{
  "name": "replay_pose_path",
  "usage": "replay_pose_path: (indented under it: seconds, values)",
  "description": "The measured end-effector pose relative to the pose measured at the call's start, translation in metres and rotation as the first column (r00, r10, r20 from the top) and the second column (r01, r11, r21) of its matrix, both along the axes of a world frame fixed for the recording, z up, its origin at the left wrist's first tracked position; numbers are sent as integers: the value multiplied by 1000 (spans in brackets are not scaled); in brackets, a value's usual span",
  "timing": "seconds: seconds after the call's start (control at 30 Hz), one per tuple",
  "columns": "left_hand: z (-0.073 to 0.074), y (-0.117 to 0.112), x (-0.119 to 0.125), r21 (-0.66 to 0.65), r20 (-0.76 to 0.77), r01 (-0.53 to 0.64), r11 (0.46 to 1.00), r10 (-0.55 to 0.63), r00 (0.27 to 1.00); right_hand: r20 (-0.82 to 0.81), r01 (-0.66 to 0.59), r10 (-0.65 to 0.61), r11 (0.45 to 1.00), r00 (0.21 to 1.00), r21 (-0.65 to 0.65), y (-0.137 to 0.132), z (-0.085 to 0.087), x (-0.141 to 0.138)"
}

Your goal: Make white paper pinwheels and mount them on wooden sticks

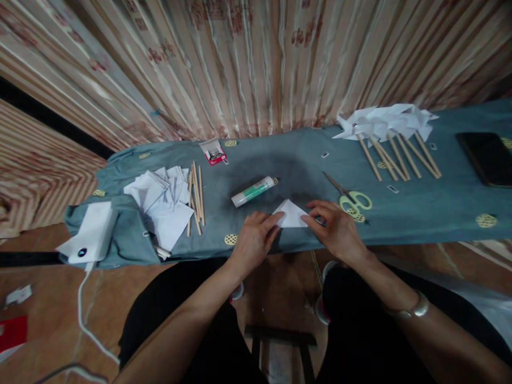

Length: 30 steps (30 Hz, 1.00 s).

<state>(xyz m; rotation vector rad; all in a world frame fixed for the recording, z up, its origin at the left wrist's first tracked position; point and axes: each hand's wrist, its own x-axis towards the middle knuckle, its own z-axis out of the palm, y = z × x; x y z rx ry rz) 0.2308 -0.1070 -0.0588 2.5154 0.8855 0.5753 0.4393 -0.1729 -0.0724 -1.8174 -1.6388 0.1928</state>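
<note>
A small white sheet of paper (293,215), folded to a triangle with its peak pointing away from me, lies at the near side of the cloth. My left hand (256,234) pinches its left corner between thumb and fingers. At the right corner, my right hand (334,226) grips the paper with its thumb and fingertips. Just beyond the paper is a glue stick (253,192) with a green and white label, lying on its side. Green-handled scissors (354,200) rest beside my right hand, blades pointing up and left.
Left: loose white papers (164,197), thin wooden sticks (197,197), a small red box (214,153) of metal pins, and a white device (91,232) with a cable. Right: several paper pinwheels (388,125) on sticks and a black phone (484,158). A striped curtain (256,69) hangs behind.
</note>
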Motion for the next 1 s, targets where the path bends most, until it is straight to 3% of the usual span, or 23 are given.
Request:
replay_pose_path:
  seconds: [1.0]
  values:
    - [-5, 7, 1, -23, -60, -67, 997, 65, 996, 116, 25, -29, 999, 993, 41, 13, -7, 2]
